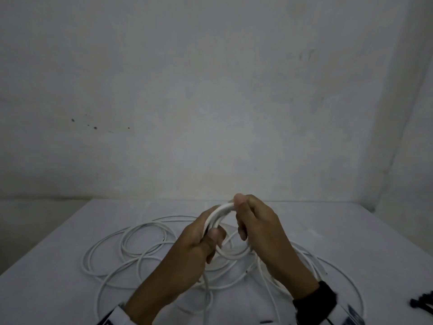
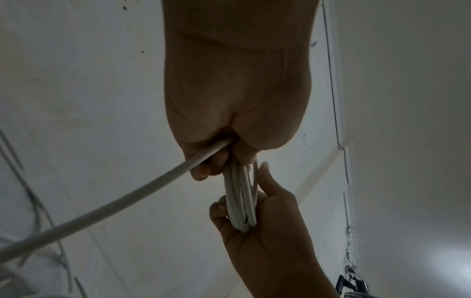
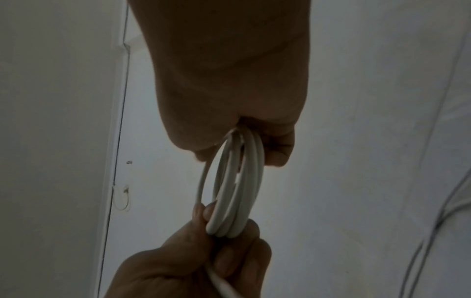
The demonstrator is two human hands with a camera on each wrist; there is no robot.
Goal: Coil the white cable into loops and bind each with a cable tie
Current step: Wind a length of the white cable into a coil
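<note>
A small coil of white cable [image 1: 220,213] is held upright above the table between both hands. My left hand [image 1: 206,238] grips its near left side, thumb across the strands. My right hand [image 1: 243,216] pinches the far right side, thumb on top. In the left wrist view the coil [image 2: 241,199] runs from my left hand [image 2: 216,161] down into my right hand [image 2: 254,213], and one loose strand [image 2: 102,207] trails off to the lower left. The right wrist view shows the same coil [image 3: 237,185] between my right hand [image 3: 254,141] and my left hand [image 3: 224,242].
The remaining white cable [image 1: 131,252] lies in wide loose loops over the white table [image 1: 46,277], under and around both hands. A bundle of black cable ties [image 1: 424,306] lies at the table's right front edge. A bare wall stands close behind the table.
</note>
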